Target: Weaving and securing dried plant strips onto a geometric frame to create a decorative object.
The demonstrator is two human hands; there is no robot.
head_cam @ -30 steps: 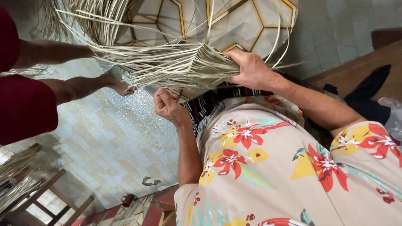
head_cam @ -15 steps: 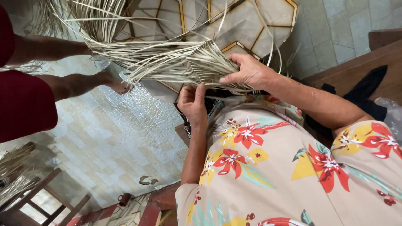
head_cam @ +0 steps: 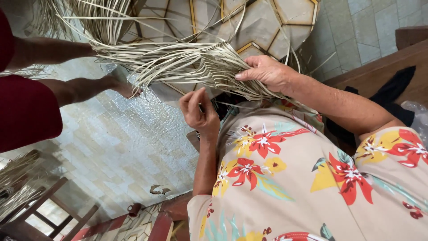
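Observation:
A bundle of pale straw strips [head_cam: 178,62], partly woven, stretches across the top of the view in front of my floral shirt [head_cam: 290,178]. My right hand [head_cam: 267,73] grips the woven end of the bundle from above, fingers curled over the strips. My left hand [head_cam: 198,111] sits just below the bundle with thumb and fingers pinched on a thin straw strand [head_cam: 234,106]. Loose strip ends fan out to the upper left.
Another person in red clothing [head_cam: 22,111] stands at the left, a bare foot [head_cam: 127,89] close to the straw. There is a wooden chair [head_cam: 40,214] at lower left, a wooden bench [head_cam: 379,67] with a dark cloth [head_cam: 394,87] at right, and a tiled floor [head_cam: 111,147].
My left hand moved right, from the loose strands to a spot under the woven end, and closed its fingers. My right hand kept its grip on the bundle.

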